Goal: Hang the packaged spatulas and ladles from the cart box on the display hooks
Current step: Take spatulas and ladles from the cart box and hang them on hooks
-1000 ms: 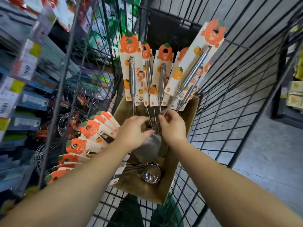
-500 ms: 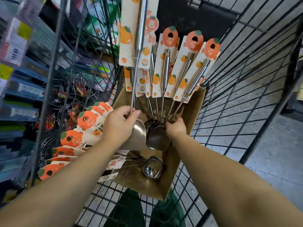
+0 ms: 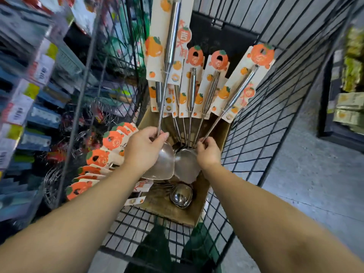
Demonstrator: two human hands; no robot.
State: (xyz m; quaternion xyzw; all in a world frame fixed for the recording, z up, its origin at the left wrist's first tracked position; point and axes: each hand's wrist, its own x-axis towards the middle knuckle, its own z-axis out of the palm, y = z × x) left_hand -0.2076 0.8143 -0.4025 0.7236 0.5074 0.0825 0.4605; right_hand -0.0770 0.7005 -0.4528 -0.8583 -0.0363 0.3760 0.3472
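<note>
Left hand: my left hand is closed round the thin shank of one packaged spatula, just above its blade, and it has lifted that piece higher than half a second ago, so its card now rises past the top of the view.
Right hand: my right hand pinches the shank of the rightmost utensil in the fan, fingers narrow on it; it has slid outward from the middle of the bunch to that piece.
Raised spatula: its blade sits under my left palm, clear of the others and above the cart box.
Remaining stock: several carded utensils stand upright in the box with their heads down; a ladle bowl lies loose at the near end.
Display hooks: a row of cards of the same orange print already hangs at left, though blur keeps me from seeing the hooks themselves, so I only take it they are there.
What changed means: one piece is now separated from the bunch, so I judge the picking step nearly done and the carry to the left-hand row next.
Risk: the leaning piece under my right hand may tip the fan if I let go carelessly.
</note>
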